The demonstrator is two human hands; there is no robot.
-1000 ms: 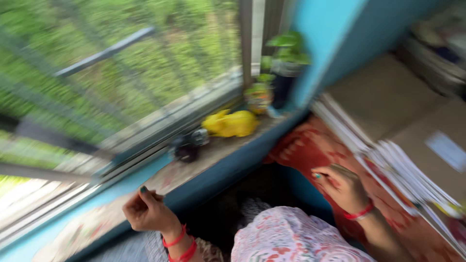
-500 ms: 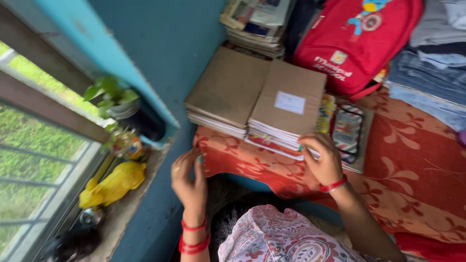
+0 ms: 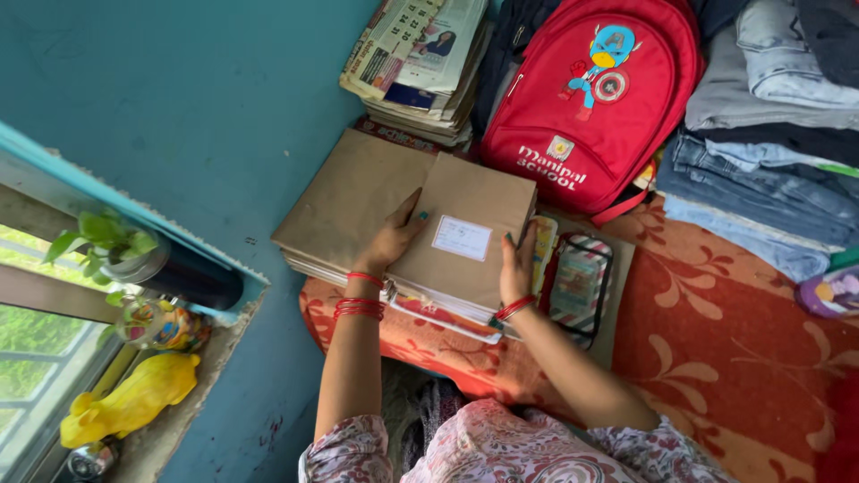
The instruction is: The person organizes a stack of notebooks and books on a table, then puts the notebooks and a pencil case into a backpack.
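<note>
A stack of notebooks covered in brown paper (image 3: 470,201), with a white label on top, lies on a red floral cloth (image 3: 716,358). My left hand (image 3: 394,240) presses against the stack's left side, in the gap beside a second brown-covered stack (image 3: 344,197). My right hand (image 3: 517,266) grips the stack's right side, fingers up over the cover edge. Both wrists wear red bangles.
A red backpack (image 3: 595,98) and a newspaper pile (image 3: 420,63) stand behind the stacks. Folded clothes (image 3: 778,134) fill the right. A striped pencil pouch (image 3: 580,284) lies right of the stack. On the window sill at left are a potted plant (image 3: 116,246) and a yellow toy (image 3: 130,402).
The view swung from the window to the shelf. My left hand moved from the sill over to the stack's left side; my right hand shifted from the stack's front edge to its right side.
</note>
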